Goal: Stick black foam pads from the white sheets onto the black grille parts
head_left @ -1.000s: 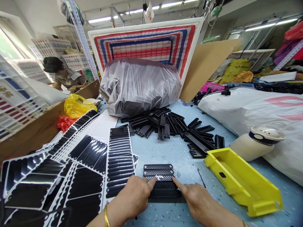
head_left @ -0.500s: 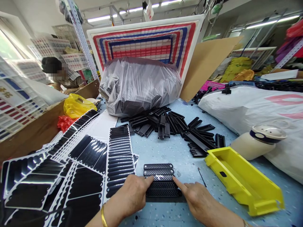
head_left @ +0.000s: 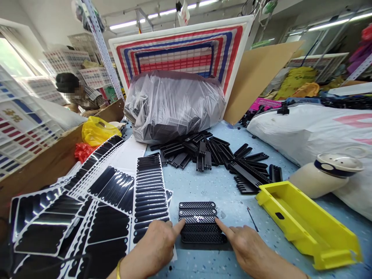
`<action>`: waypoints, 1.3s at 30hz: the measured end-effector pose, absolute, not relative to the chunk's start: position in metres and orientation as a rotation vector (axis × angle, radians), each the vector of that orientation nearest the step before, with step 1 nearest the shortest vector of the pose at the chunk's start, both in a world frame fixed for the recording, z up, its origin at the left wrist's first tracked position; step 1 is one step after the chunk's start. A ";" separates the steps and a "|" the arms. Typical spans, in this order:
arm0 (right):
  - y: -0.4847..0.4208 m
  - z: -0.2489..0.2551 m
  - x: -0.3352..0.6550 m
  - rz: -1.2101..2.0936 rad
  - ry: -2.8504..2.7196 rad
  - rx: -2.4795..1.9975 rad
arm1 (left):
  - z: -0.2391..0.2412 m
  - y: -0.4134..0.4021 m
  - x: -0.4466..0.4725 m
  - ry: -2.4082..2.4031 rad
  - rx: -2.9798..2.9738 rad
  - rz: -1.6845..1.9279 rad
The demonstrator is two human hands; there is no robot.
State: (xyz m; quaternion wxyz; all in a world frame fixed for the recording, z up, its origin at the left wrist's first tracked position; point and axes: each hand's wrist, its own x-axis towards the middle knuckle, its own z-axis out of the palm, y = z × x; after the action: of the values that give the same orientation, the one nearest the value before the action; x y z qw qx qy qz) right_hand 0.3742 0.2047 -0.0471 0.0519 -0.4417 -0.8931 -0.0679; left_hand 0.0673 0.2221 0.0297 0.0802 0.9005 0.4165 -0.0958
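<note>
A row of black textured plastic strips (head_left: 199,221) lies side by side on the blue table near me; one strip has small white rings on it. My left hand (head_left: 158,244) has its index finger stretched to the strips' left ends, the other fingers curled. My right hand (head_left: 242,244) points its index finger at the right ends, likewise curled. Neither hand holds anything. White sheets of black oval stickers (head_left: 149,193) lie just left of the strips.
A pile of loose black combs (head_left: 221,159) lies mid-table before a grey plastic bag (head_left: 174,104). A yellow plastic bin (head_left: 308,224) sits at right, beside a white bottle-like object (head_left: 325,174) and a white sack (head_left: 314,131). Another person (head_left: 78,95) sits far left.
Both hands stay at the ends of the strips, index fingers pressing on them. The view has shifted slightly; nothing else has moved.
</note>
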 end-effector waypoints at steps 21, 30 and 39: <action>0.203 -0.039 0.364 -0.351 -2.723 -1.314 | 0.018 0.224 0.068 1.203 2.765 -0.183; 0.207 -0.030 0.363 -0.302 -2.723 -1.242 | 0.009 0.223 0.060 1.211 2.744 -0.084; 0.203 -0.002 0.361 0.041 -2.647 -1.323 | -0.005 0.220 0.063 1.155 2.695 0.164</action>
State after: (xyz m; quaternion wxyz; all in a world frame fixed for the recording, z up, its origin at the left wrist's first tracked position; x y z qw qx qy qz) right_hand 0.3608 0.2027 -0.0024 0.0909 -0.4452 -0.8907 0.0138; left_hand 0.0627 0.2201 -0.0049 0.1021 0.9129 0.3912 0.0554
